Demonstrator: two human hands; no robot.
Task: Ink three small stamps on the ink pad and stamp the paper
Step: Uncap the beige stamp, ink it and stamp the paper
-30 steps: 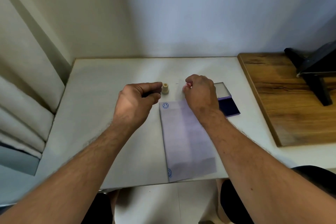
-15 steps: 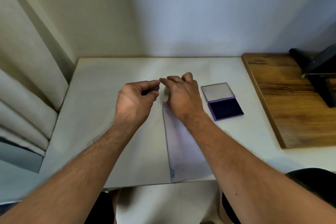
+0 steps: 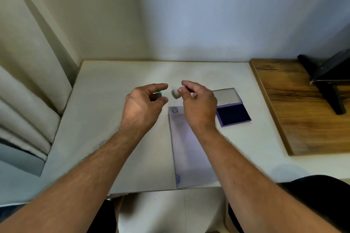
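Note:
My right hand (image 3: 198, 106) holds a small pale stamp (image 3: 175, 93) between thumb and fingers, lifted above the table just beyond the paper's far edge. My left hand (image 3: 142, 106) hovers beside it, fingers curled around a small object with a green tip (image 3: 158, 92). A long pale paper (image 3: 189, 149) lies on the white table (image 3: 106, 119), with a blue smiley print (image 3: 175, 110) at its far left corner and another at its near left corner (image 3: 177, 178). The open ink pad (image 3: 233, 114), purple-framed with dark blue ink, sits to the right of my right hand.
A wooden board (image 3: 303, 111) lies at the table's right end with a black stand (image 3: 325, 79) on it. Cushions (image 3: 24, 111) press against the table's left edge. A wall stands close behind the table.
My right hand reached left to the pale stamp that stood on the table and has picked it up. My left hand stayed in place.

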